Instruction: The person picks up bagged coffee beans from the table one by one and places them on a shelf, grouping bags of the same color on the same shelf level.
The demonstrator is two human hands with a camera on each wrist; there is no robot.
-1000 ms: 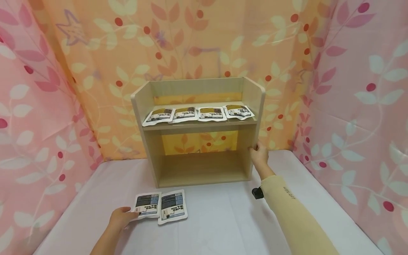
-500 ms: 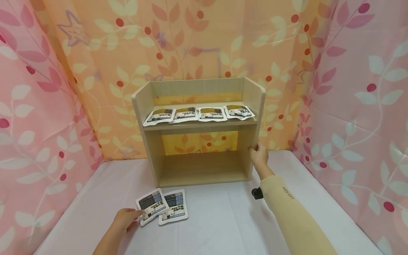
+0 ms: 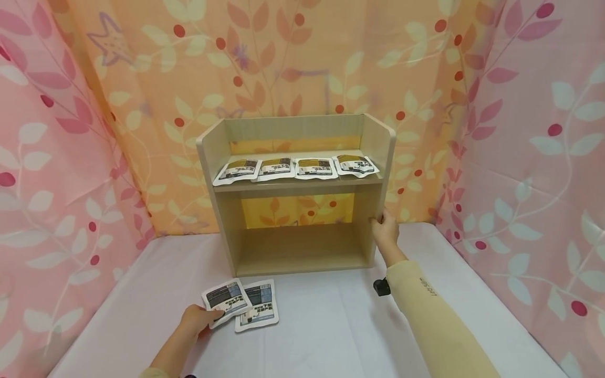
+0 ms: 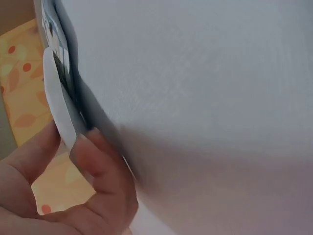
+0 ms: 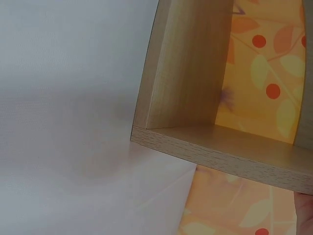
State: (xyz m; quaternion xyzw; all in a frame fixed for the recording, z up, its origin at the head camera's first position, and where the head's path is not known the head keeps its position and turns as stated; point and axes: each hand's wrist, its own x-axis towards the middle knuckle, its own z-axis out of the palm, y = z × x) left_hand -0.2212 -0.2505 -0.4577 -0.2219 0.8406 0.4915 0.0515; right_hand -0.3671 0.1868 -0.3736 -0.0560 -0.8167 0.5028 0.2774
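In the head view, my left hand (image 3: pixel 197 321) pinches the lower left corner of a flat white packet (image 3: pixel 227 300) with a dark and blue label. That packet is turned at an angle and overlaps the left part of a second white packet (image 3: pixel 264 310) on the table. The left wrist view shows the thumb and a finger on either side of the held packet (image 4: pixel 59 105). My right hand (image 3: pixel 386 233) grips the right side panel of a light wooden shelf (image 3: pixel 302 249). Only a sliver of that hand (image 5: pixel 305 213) shows in the right wrist view.
Several similar packets (image 3: pixel 314 168) lie in a row on the upper shelf board. The lower compartment has an open back. A white cloth covers the table (image 3: pixel 321 320). Patterned orange and pink curtains (image 3: pixel 302 58) surround it.
The left packet lay beside the other one; it has been pulled up, turned and brought over its neighbour's left part. My left hand moved right with it. The right hand stayed on the shelf.
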